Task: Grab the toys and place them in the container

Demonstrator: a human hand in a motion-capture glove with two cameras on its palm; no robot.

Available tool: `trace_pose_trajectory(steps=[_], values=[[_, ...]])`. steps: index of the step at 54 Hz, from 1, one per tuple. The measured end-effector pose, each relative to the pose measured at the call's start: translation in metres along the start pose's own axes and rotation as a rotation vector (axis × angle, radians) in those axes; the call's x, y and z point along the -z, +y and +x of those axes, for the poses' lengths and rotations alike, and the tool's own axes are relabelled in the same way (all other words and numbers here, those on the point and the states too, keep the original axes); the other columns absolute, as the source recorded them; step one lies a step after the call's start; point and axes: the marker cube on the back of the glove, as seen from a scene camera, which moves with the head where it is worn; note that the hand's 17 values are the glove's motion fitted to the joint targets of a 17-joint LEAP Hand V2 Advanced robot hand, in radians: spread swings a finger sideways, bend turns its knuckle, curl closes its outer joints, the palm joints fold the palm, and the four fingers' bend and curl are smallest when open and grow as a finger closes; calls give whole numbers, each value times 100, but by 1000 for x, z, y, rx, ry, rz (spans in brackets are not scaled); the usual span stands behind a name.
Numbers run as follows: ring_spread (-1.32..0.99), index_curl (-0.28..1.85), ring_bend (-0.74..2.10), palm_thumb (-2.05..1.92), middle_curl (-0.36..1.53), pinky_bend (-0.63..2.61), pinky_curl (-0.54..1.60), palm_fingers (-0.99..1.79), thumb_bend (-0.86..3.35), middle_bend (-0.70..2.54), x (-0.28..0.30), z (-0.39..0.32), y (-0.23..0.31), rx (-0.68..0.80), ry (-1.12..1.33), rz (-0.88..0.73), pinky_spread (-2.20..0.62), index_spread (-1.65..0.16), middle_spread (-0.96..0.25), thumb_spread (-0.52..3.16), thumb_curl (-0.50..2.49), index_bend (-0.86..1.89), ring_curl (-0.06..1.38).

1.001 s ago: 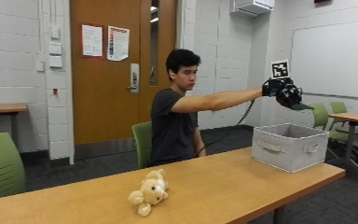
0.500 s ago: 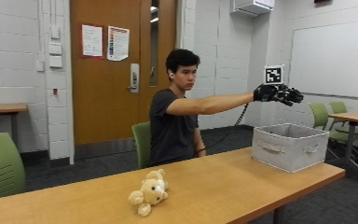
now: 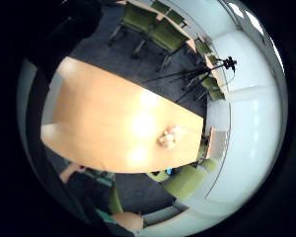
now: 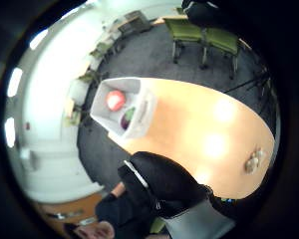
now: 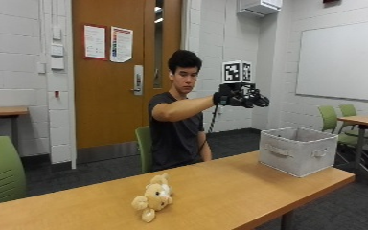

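My gloved right hand [image 5: 241,97] has swung back from above fabric bin [image 5: 297,149] — fingers relaxed, holding nothing. Two toys already inside; teddy bear [image 5: 153,198] lies on table at bin's 9 o'clock — next target.

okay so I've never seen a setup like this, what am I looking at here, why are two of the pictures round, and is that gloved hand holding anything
There is no robot here. A person sits at a wooden table with the gloved right hand raised in the air, above the table and short of the gray fabric bin.

The ordinary picture comes from a camera across the table. The two round ones come from wide-angle cameras on that hand's palm, looking down, so the room appears curved.

On the table lie a tan teddy bear and, near the end, the bin. One palm view looks into the bin and shows a red toy and a darker one already inside.

The hand seems to hold nothing; I cannot tell how its fingers are set.
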Motion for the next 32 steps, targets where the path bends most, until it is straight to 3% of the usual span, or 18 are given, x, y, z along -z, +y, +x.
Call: trace_pose_trajectory(steps=[22,32], values=[[-25,41,37,-10,44,86,28,4,-8,24,-34,211,82,-258,-16,24,-6,-38,-11,96,22,19,28],[-26,43,33,-10,43,82,29,7,-8,22,-68,265,104,-316,-32,8,-6,-40,-13,95,21,21,28]])
